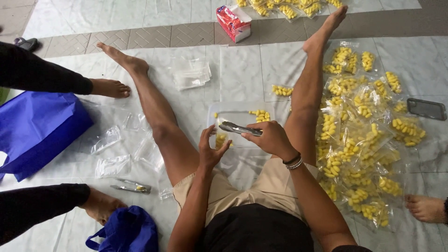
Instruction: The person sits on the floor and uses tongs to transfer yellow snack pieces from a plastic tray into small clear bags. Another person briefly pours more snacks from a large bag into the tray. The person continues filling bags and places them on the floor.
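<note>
I sit on a tiled floor with my legs spread. My right hand point(270, 137) grips metal tongs point(239, 128) held level over a clear plastic tray point(233, 115) that holds a few small yellow pieces point(260, 114). My left hand point(211, 148) is beside it, fingers curled around a small clear bag with yellow pieces point(220, 139) inside. The tray lies on the floor between my knees.
A heap of filled clear bags of yellow pieces point(359, 135) lies right of my right leg, with a phone point(426, 108) beyond. Empty bags point(191, 73) and spare tongs point(130, 187) lie to the left. Blue cloth bags point(37, 128), other people's feet point(108, 87) and a red-and-white tissue pack point(233, 21) surround.
</note>
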